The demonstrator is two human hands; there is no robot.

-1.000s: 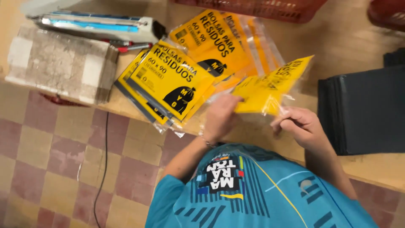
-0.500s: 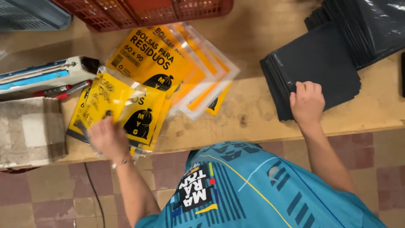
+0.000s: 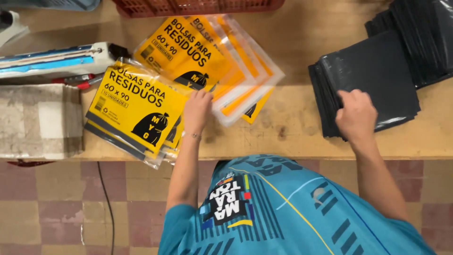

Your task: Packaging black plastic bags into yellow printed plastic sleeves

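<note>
The right hand (image 3: 356, 113) is laid with curled fingers on the near left corner of a stack of folded black bags (image 3: 373, 80) at the right of the frame; the fingertips are pressed to the top sheet, and whether a sheet is pinched cannot be told. The left hand (image 3: 197, 109) is spread flat and loosely open at the centre, its fingers resting on the edge of a fan of clear sleeves with yellow inserts (image 3: 236, 71), with nothing gripped. Just left of that hand, a stack of filled yellow packets (image 3: 134, 111) is seen overhanging the front edge of the wooden bench (image 3: 292, 127). More loose black bags (image 3: 424, 38) are piled in the upper right corner. A heat sealer (image 3: 56, 59) is placed at the upper left, a pale block (image 3: 40, 120) below it, and a red crate (image 3: 198, 7) along the top edge.
</note>
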